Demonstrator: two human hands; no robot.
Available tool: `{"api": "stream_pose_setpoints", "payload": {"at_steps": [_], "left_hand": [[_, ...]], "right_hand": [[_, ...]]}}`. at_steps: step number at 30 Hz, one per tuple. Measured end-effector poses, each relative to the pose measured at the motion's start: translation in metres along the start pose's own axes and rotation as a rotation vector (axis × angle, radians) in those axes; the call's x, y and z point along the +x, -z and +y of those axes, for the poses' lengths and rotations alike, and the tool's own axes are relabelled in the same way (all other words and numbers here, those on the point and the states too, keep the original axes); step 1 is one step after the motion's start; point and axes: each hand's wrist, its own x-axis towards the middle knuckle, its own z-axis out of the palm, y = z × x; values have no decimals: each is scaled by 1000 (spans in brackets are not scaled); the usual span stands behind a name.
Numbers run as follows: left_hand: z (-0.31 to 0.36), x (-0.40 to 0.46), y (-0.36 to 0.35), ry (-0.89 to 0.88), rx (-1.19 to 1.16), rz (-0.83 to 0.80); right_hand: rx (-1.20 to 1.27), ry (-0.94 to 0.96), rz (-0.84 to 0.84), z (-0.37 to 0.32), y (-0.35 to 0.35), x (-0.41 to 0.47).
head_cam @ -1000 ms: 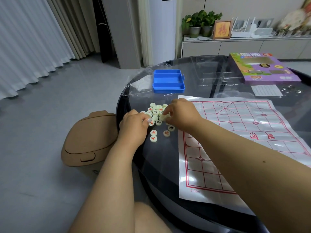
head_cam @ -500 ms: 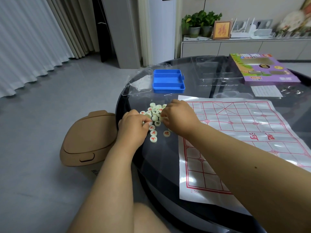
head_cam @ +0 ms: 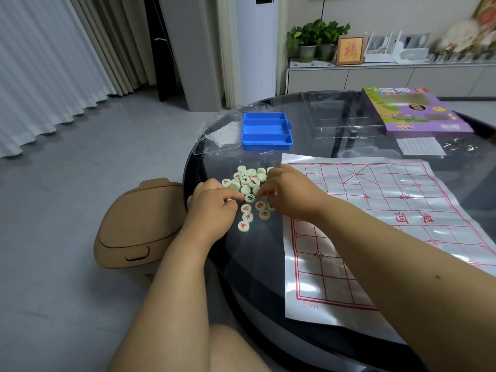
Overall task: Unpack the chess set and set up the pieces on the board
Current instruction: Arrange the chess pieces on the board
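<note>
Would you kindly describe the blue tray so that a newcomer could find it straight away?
Start at the round dark glass table. Beyond the heap of cream chess pieces and the far left corner of the red-lined board sheet sits the blue tray. It is the only solid blue thing there, empty, beside clear packaging.

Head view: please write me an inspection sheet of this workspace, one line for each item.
Surface: dark round glass table.
Job's things: paper board laid flat, no pieces on it; pile of pieces left of it; blue tray empty.
Clutter: purple box, clear plastic packaging, paper slip.
Hands: left hand and right hand both at the pile, fingers curled; grip unclear.
Cables: nothing seen.
Surroundings: tan bin on the floor, curtains, potted plants.
</note>
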Motion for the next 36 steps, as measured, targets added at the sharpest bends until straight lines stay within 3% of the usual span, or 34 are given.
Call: {"api": "stream_pose_setpoints", "payload": {"at_steps": [5,13,15,20,24,36], "left_hand": [[6,0,-2,30,13,-54],[8,3,-7,50,97,-71],[7,3,-7,47,86,-42],[1,4,-6,52,-8,157],[-8,8,-7,102,-38,284],[-7,26,-19,49,56,231]], "right_hand": [[117,-157,62,11,6,-4],[99,-109,-41,6,2,-17],[148,-100,-46,3,3,-18],[94,-140,129,5,8,-3],[-1,-197,85,2,6,14],[-63,-289,51,-8,-4,27]]}}
